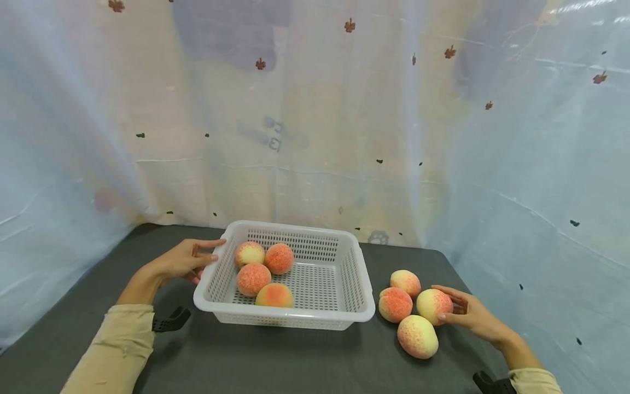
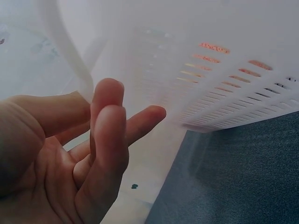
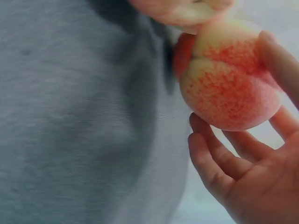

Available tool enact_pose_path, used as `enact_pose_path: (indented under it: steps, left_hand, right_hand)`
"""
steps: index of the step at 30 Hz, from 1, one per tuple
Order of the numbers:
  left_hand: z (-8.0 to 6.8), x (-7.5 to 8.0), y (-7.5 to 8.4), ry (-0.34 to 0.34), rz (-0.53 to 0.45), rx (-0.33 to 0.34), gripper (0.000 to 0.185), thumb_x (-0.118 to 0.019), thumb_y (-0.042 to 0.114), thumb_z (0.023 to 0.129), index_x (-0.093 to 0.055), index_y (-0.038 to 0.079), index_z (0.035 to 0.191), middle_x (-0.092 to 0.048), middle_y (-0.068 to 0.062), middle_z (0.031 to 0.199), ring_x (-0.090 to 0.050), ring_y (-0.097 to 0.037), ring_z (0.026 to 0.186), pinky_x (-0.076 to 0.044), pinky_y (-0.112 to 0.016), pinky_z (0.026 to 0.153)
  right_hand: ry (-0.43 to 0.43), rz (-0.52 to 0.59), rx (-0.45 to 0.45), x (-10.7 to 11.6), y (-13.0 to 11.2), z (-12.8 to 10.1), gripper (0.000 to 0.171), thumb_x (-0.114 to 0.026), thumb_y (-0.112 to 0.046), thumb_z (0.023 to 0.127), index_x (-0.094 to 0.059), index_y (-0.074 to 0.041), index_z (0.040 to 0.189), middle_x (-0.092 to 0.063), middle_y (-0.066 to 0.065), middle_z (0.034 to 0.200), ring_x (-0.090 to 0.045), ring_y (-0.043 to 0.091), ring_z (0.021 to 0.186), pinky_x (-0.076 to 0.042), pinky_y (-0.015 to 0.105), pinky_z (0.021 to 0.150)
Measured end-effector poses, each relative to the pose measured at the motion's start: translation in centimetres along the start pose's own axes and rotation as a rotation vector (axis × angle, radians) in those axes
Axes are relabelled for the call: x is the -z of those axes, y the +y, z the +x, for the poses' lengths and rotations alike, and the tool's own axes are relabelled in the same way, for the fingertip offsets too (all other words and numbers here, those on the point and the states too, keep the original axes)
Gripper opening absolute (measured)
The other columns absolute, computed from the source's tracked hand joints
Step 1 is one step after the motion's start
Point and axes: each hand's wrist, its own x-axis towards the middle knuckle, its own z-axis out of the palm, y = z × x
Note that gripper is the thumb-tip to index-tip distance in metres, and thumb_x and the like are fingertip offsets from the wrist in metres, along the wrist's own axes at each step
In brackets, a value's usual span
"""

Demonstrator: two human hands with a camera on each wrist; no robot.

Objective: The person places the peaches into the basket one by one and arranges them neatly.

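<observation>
- Peaches first: our right hand (image 1: pixel 470 314) has its grip curled round one peach (image 1: pixel 433 305), thumb over the top and fingers beneath, low over the counter (image 1: pixel 275 361) at the right.
- Three more peaches (image 1: pixel 406 306) lie on the counter touching or just beside it, right of the white basket (image 1: pixel 354 273).
- Our left hand (image 1: pixel 184 261) rests at the basket's far-left rim, grip released, fingers straight, thumb along the edge.
- Four peaches (image 1: pixel 263 273) sit inside the basket, bunched at its left side.
- Pale sheeting (image 1: pixel 315 120) hangs behind the counter.
</observation>
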Motion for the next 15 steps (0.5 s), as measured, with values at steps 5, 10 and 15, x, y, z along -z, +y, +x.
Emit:
enact_pose_path:
  steps: [5, 10, 15]
  left_hand:
    - [-0.2, -0.2, 0.0, 0.008, 0.001, 0.003, 0.065, -0.057, 0.026, 0.105, -0.027, 0.013, 0.161, -0.070, -0.005, 0.072, -0.060, -0.008, 0.052, -0.060, -0.035, 0.057]
    - [-0.1, -0.5, -0.3, 0.011, -0.008, 0.008, 0.065, -0.058, 0.024, 0.104, -0.028, 0.011, 0.161, -0.071, -0.005, 0.074, -0.058, -0.009, 0.051, -0.059, -0.033, 0.055]
    - [-0.2, -0.3, -0.4, 0.021, -0.008, -0.006, 0.065, -0.058, 0.025, 0.104, -0.028, 0.013, 0.161, -0.070, -0.005, 0.073, -0.058, -0.009, 0.051, -0.058, -0.033, 0.054]
  right_hand:
    - [0.019, -0.013, 0.045, 0.6, -1.4, -0.2, 0.060, -0.058, -0.004, 0.101, -0.036, -0.008, 0.157, -0.055, -0.028, 0.132, -0.061, -0.006, 0.114, -0.059, 0.031, 0.085]
    - [0.039, -0.024, 0.078, 0.7, -2.5, -0.2, 0.060, -0.059, -0.001, 0.100, -0.038, -0.009, 0.155, -0.056, -0.028, 0.132, -0.063, -0.004, 0.112, -0.059, 0.029, 0.082]
    - [0.064, -0.025, 0.127, 0.4, -4.3, 0.9, 0.062, -0.061, 0.002, 0.098, -0.038, -0.005, 0.155, -0.060, -0.023, 0.129, -0.067, 0.002, 0.107, -0.060, 0.030, 0.080]
